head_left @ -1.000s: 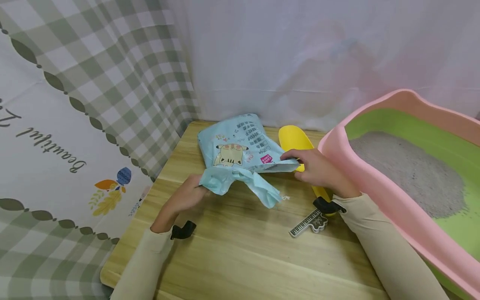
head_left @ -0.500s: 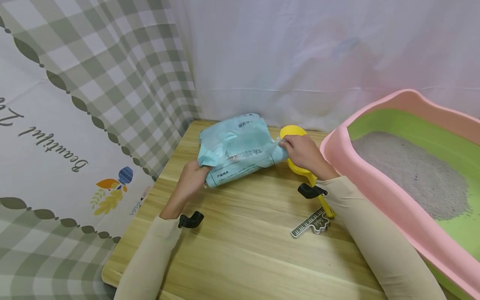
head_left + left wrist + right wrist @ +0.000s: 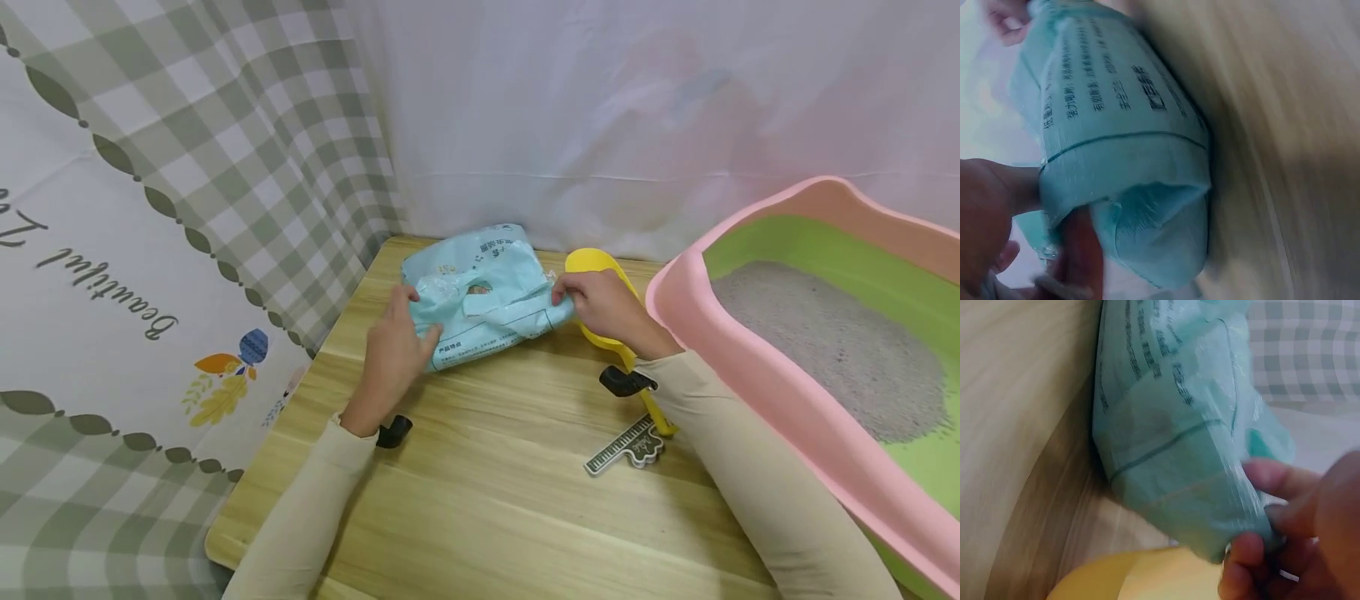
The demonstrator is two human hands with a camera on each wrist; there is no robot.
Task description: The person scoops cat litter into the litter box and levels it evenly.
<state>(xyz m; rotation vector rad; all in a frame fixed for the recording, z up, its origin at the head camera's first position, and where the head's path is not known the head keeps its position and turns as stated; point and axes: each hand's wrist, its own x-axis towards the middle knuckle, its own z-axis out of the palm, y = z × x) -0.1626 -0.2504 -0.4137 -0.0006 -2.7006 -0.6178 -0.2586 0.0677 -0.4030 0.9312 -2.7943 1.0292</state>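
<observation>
A light blue printed plastic bag [image 3: 491, 312] lies at the back of the wooden table, its top folded over toward the front. A small oval opening shows in the folded part. At its left end is my left hand [image 3: 393, 350], thumb and fingers apart around the corner; the left wrist view shows them at the folded edge [image 3: 1129, 187]. My right hand [image 3: 607, 308] pinches the bag's right corner. In the right wrist view, the right fingertips [image 3: 1247, 550] hold that corner [image 3: 1210, 531]. Part of the bag's back is hidden.
Behind my right hand lies a yellow scoop [image 3: 588, 260], its handle reaching toward a dark ruler-patterned piece with a scalloped end [image 3: 626, 448]. To the right stands a pink-rimmed green tray [image 3: 723, 312] holding grey granules. Cloth [image 3: 300, 125] hangs left and behind.
The bag's loose top has been folded over its printed face. Both hands moved up with it; the left hand has since shifted its hold and spread at the left corner.
</observation>
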